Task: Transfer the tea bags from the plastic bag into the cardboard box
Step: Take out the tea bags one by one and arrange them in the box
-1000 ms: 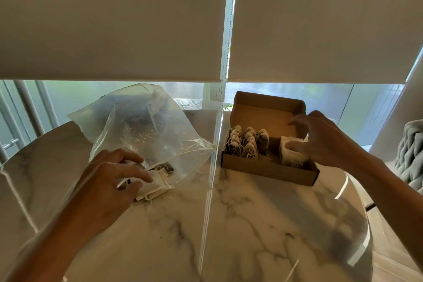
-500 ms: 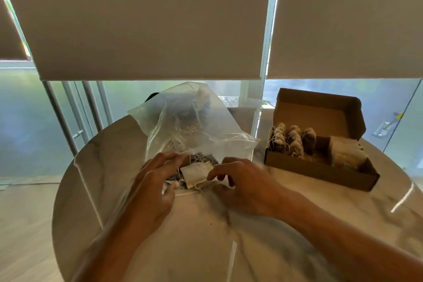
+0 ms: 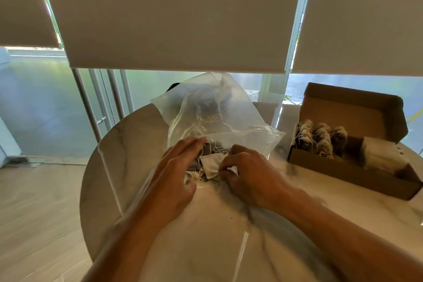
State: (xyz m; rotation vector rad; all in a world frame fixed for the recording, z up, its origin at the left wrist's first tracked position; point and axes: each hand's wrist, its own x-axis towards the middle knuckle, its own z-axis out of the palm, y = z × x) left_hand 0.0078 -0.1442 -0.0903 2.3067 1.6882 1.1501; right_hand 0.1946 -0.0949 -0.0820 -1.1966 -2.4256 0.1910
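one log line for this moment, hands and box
left hand: at plastic bag mouth | right hand: pinching tea bag | cardboard box: open, partly filled

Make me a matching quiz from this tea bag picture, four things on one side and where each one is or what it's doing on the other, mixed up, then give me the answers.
Things:
1. plastic bag
2. cardboard box
3. left hand
4. right hand

Places or states:
A. open, at the right of the table
B. fingers straight, at the bag's mouth
C. pinching a white tea bag
D. clear, crumpled, at the table's far middle

Pairs: 1-D, 2-A, 3-B, 4-C
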